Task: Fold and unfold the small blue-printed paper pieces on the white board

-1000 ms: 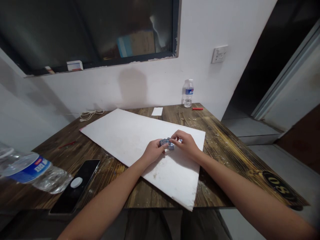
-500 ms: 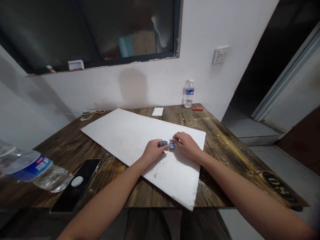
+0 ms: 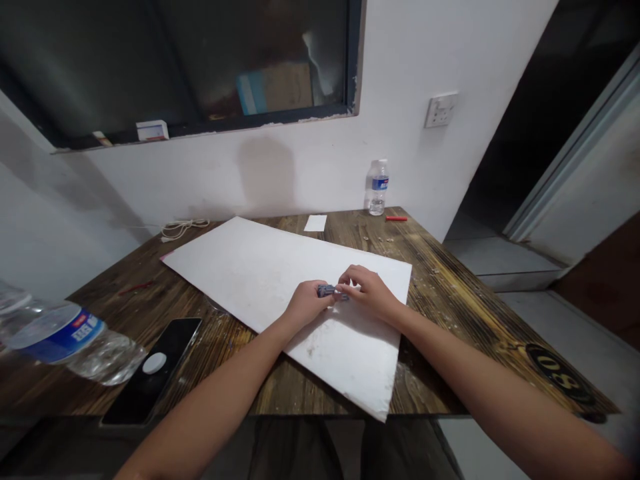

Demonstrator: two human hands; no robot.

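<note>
A small dark grey ribbed piece [image 3: 326, 290] is pinched between the thumb and fingers of my left hand [image 3: 306, 301], just above the white board [image 3: 225, 263]. My right hand [image 3: 369, 291] meets it from the right, fingers closed on a small blue-grey piece [image 3: 344, 298], most of which those fingers hide. The two pieces are end to end; whether they are joined I cannot tell.
At the left, a large water bottle [image 3: 65, 333] lies near a black phone [image 3: 163, 353] with a white disc on it. Towards the wall are a small bottle [image 3: 379, 190], a red stick [image 3: 397, 219], a white card [image 3: 315, 223] and a cable [image 3: 183, 229].
My right hand has shifted slightly left, its fingers now covering most of the blue-grey piece that showed plainly before. My left hand has stayed nearly in place.
</note>
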